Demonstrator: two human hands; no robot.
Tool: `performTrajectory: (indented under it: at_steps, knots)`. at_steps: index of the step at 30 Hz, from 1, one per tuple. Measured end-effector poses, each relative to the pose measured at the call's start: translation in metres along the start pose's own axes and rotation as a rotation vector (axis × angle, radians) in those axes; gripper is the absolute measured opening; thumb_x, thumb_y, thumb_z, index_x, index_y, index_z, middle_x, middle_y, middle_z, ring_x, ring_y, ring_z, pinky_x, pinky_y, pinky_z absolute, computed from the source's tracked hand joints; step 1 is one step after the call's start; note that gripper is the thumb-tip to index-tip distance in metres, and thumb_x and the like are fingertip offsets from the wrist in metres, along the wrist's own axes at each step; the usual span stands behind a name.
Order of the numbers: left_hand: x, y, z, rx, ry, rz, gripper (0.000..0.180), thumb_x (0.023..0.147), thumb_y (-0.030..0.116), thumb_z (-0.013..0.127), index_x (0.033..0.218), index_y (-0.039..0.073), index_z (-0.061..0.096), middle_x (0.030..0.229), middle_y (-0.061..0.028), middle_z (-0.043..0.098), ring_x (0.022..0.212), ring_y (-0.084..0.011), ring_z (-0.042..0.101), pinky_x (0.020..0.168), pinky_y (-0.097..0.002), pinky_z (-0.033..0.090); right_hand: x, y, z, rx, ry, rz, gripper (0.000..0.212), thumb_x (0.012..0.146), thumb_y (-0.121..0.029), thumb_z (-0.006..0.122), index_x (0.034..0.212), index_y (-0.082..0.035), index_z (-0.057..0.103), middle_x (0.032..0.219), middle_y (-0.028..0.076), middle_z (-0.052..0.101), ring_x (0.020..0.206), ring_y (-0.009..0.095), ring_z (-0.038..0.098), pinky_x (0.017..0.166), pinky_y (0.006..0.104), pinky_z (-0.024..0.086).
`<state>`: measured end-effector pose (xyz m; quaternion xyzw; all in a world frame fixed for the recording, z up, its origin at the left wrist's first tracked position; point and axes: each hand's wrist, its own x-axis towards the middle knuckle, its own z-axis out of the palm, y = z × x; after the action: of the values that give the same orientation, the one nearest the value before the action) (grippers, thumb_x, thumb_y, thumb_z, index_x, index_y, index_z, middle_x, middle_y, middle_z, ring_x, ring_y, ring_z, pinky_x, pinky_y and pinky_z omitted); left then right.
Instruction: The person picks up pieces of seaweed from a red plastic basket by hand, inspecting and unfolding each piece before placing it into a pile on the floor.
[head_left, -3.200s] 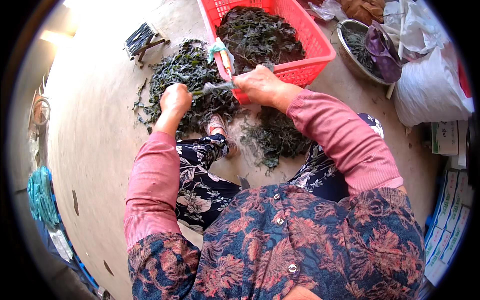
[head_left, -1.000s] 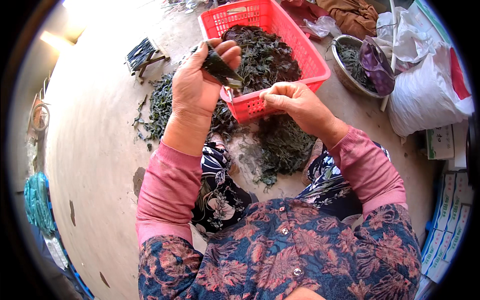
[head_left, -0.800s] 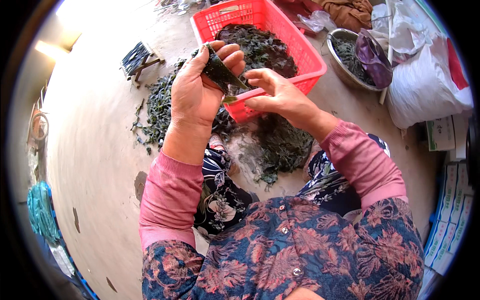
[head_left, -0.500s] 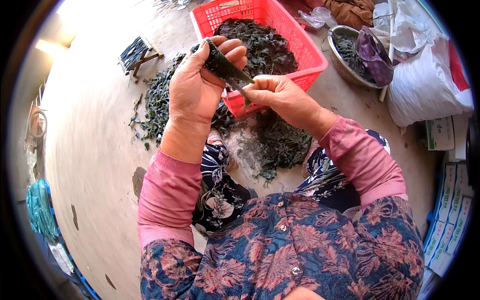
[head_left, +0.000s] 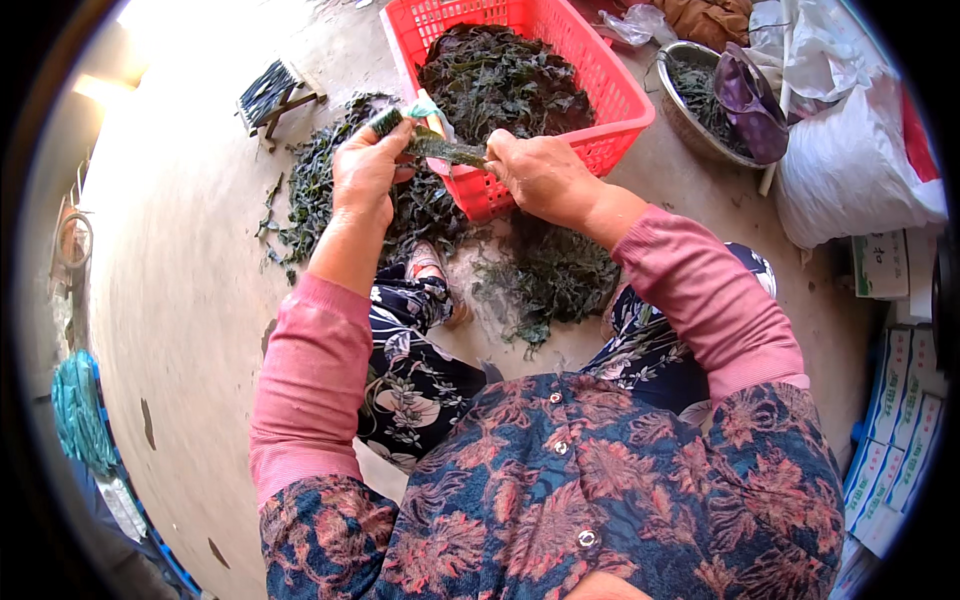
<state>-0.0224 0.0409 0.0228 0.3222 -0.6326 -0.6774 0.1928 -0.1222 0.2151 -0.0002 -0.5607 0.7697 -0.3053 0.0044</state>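
A dark green seaweed strip (head_left: 445, 150) stretches between my hands over the near left corner of the red plastic basket (head_left: 622, 128). My left hand (head_left: 365, 172) is closed on its thicker, folded end, with the thumb on top. The narrower end is pinched in my right hand (head_left: 540, 175), whose fingertips are partly hidden. Dark seaweed (head_left: 505, 85) lies heaped in the basket. Just behind the strip, a light stick-like piece with teal wrapping (head_left: 427, 108) shows at the basket's corner; I cannot make out what it is.
Loose seaweed (head_left: 325, 190) covers the floor left of the basket, and another pile (head_left: 560, 285) lies between my feet. A small folding stool (head_left: 275, 100) stands at the far left. To the right are a metal basin (head_left: 685, 115), a white sack (head_left: 850, 170) and stacked boxes (head_left: 895, 430).
My left hand has moved lower and to the left. The strip between my hands now lies longer and more level, and the teal-wrapped piece has come into sight.
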Motion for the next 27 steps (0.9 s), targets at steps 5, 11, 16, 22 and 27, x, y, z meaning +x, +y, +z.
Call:
performTrajectory:
  at_steps: [5, 11, 16, 22, 27]
  knots:
    - [0.008, -0.049, -0.007, 0.083, 0.155, -0.064, 0.013, 0.075, 0.017, 0.066, 0.077, 0.005, 0.062, 0.06, 0.0004, 0.054, 0.04, -0.0078, 0.045, 0.039, -0.0205, 0.038, 0.01, 0.012, 0.024, -0.232, -0.107, -0.063, 0.01, 0.076, -0.007, 0.046, 0.084, -0.001, 0.046, 0.064, 0.016, 0.058, 0.063, 0.032, 0.06, 0.054, 0.0395, 0.047]
    - [0.016, -0.086, -0.01, 0.166, 0.228, -0.128, 0.012, 0.075, 0.011, 0.062, 0.081, 0.001, 0.062, 0.057, -0.0037, 0.055, 0.039, -0.01, 0.049, 0.036, -0.0236, 0.041, 0.003, 0.005, 0.039, -0.111, -0.32, -0.02, 0.012, 0.072, -0.007, 0.048, 0.08, -0.001, 0.055, 0.073, 0.02, 0.059, 0.075, 0.033, 0.06, 0.063, 0.0422, 0.047]
    - [0.019, -0.062, -0.023, -0.079, 0.205, -0.224, 0.006, 0.077, 0.01, 0.06, 0.081, 0.006, 0.058, 0.063, -0.0023, 0.057, 0.039, -0.0081, 0.049, 0.034, -0.0226, 0.043, -0.031, 0.024, 0.029, -0.167, -0.719, 0.102, 0.023, 0.07, -0.009, 0.051, 0.091, -0.003, 0.061, 0.089, 0.018, 0.06, 0.086, 0.031, 0.058, 0.076, 0.0385, 0.045]
    - [-0.023, -0.003, 0.024, -0.519, -0.206, -0.157, 0.009, 0.079, 0.009, 0.059, 0.087, 0.004, 0.058, 0.074, -0.0045, 0.062, 0.059, -0.0122, 0.06, 0.05, -0.0261, 0.052, -0.003, 0.003, -0.029, 0.772, -0.111, 0.292, 0.032, 0.078, -0.012, 0.057, 0.107, -0.003, 0.053, 0.097, 0.009, 0.058, 0.088, 0.016, 0.054, 0.078, 0.0283, 0.043]
    - [-0.044, 0.007, 0.046, -0.546, -0.28, -0.068, 0.014, 0.08, 0.011, 0.059, 0.092, 0.004, 0.058, 0.08, -0.0052, 0.062, 0.064, -0.013, 0.061, 0.055, -0.0248, 0.051, -0.008, -0.039, -0.059, 1.37, -0.077, 0.433, 0.041, 0.08, -0.031, 0.06, 0.101, 0.004, 0.054, 0.096, 0.006, 0.057, 0.086, 0.011, 0.052, 0.072, 0.0219, 0.041]
